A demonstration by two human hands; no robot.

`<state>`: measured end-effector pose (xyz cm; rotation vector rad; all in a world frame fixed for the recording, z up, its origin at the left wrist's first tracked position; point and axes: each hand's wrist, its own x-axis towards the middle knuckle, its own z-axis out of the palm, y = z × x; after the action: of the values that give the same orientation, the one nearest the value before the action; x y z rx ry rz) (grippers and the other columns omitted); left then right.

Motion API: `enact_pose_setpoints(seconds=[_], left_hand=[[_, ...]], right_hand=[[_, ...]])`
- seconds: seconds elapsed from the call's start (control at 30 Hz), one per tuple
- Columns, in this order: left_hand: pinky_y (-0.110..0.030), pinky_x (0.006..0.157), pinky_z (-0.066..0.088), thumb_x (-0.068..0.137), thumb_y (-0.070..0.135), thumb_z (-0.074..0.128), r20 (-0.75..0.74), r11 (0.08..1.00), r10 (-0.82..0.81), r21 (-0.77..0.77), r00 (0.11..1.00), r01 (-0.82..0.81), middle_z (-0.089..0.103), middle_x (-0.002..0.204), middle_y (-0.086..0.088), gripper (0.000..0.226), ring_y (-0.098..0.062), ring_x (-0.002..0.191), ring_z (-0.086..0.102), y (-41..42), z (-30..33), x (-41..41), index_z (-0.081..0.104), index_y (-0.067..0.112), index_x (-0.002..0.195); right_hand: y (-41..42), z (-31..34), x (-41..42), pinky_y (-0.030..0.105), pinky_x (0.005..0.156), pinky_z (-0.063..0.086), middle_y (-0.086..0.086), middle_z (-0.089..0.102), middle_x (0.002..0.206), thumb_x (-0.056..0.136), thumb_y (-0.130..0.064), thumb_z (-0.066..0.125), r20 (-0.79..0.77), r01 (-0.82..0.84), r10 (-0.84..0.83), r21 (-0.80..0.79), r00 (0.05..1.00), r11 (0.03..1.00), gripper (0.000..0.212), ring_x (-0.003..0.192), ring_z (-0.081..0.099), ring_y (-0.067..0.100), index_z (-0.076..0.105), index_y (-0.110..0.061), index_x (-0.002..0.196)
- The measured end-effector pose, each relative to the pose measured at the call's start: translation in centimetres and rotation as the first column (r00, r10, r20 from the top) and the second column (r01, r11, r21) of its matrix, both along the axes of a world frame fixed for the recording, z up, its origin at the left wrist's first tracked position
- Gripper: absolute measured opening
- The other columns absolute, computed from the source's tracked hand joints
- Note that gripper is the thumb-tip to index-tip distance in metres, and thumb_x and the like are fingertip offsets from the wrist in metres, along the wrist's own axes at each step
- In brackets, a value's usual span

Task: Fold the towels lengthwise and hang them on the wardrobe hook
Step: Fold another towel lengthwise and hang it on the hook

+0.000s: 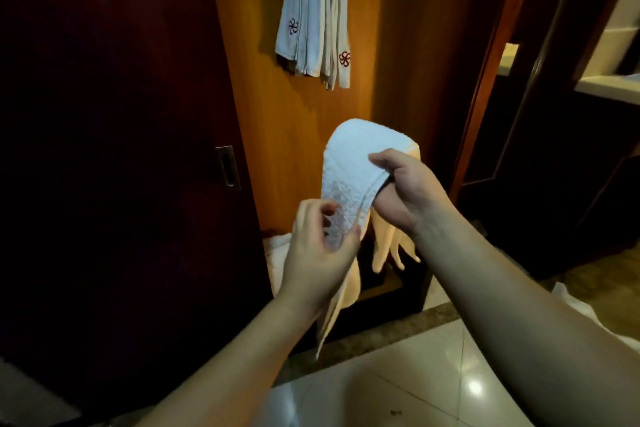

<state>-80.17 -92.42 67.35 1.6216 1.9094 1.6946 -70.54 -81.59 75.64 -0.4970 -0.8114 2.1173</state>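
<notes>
The left hand [317, 246] pinched the lower part of a white terry towel [353, 163] between thumb and fingertips, while the right hand [408, 191] gripped the same towel higher up, thumb on top and fingers tucked under the fold. The towel was draped in the air between the two hands, arching over the right one, its loose tails hanging down behind both wrists toward the tiled floor [398, 388]. It looked light, soft and limp, likely to sag wherever it went unsupported, so the long edges near the fold seemed the sensible places to hold. One towel was in hand. Just behind the left hand, some pale cloth [277, 253] lay low against the wardrobe; how many pieces it held could not be told. Farther up, a bundle of hung towels [318, 21] draped from the top of the orange wood panel [381, 45]: at least two, judging by two red flower emblems, with the hook itself hidden.
</notes>
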Motion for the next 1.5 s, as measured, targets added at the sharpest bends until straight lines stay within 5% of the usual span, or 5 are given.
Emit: enact_pose_setpoints(seconds=[0.37, 0.73, 1.0, 1.23, 1.5], left_hand=[[-0.026, 0.078, 0.045, 0.089, 0.032, 0.065, -0.16, 0.99, 0.137, 0.001, 0.978, -0.138, 0.05, 0.112, 0.012, 0.033, -0.002, 0.103, 0.045, 2.3, 1.5, 0.4, 0.052, 0.021, 0.118], [-0.041, 0.06, 0.049, 0.095, 0.026, 0.055, -0.356, 0.987, 0.157, 0.029, 0.921, -0.157, 0.053, 0.079, 0.007, 0.015, -0.011, 0.076, 0.05, 1.8, 2.0, -0.6, 0.056, 0.018, 0.083], [-0.021, 0.06, 0.032, 0.093, 0.027, 0.052, -0.483, 0.975, 0.183, 0.203, 0.856, -0.094, 0.056, 0.08, 0.002, 0.021, -0.012, 0.078, 0.049, 1.2, -0.1, 1.7, 0.055, 0.017, 0.075], [-0.029, 0.071, 0.057, 0.088, 0.045, 0.065, 0.034, 0.99, 0.046, -0.132, 0.998, -0.041, 0.054, 0.104, 0.011, 0.039, -0.006, 0.091, 0.059, 2.2, -0.9, 2.3, 0.038, 0.031, 0.112], [-0.042, 0.074, 0.054, 0.085, 0.019, 0.059, -0.329, 0.897, 0.24, -0.284, 0.913, -0.338, 0.057, 0.09, 0.009, 0.014, -0.016, 0.09, 0.057, 3.8, -2.7, -3.0, 0.062, 0.024, 0.098]], right_hand=[[-0.6, 1.9, -0.7, 0.054, 0.104, 0.044, 0.021, 0.064, 0.128, 0.07, -0.002, 0.067, -0.117, 0.089, -0.09, -0.012, 0.989, 0.996, 0.068, 0.118, 0.061, 0.041, 0.052, -0.007, 0.136], [-0.7, 2.3, -1.2, 0.037, 0.093, 0.053, 0.008, 0.064, 0.112, 0.092, -0.023, 0.065, 0.314, 0.292, -0.407, 0.355, 0.858, 0.888, 0.011, 0.104, 0.063, 0.022, 0.058, -0.017, 0.097], [-1.4, 2.5, -1.9, 0.047, 0.074, 0.056, 0.025, 0.068, 0.094, 0.082, -0.037, 0.064, 0.444, 0.186, -0.501, 0.582, 0.743, 0.792, 0.04, 0.089, 0.068, 0.039, 0.067, 0.001, 0.095], [-2.1, 2.8, -2.0, 0.041, 0.063, 0.041, 0.014, 0.052, 0.076, 0.069, -0.042, 0.059, 0.47, 0.163, -0.484, 0.572, 0.738, 0.804, 0.043, 0.07, 0.053, 0.03, 0.063, -0.001, 0.084], [0.9, 2.8, 0.0, 0.042, 0.087, 0.057, 0.016, 0.07, 0.095, 0.089, -0.018, 0.059, 0.395, 0.345, -0.542, 0.468, 0.742, 0.813, 0.011, 0.092, 0.072, 0.03, 0.061, -0.009, 0.083]])
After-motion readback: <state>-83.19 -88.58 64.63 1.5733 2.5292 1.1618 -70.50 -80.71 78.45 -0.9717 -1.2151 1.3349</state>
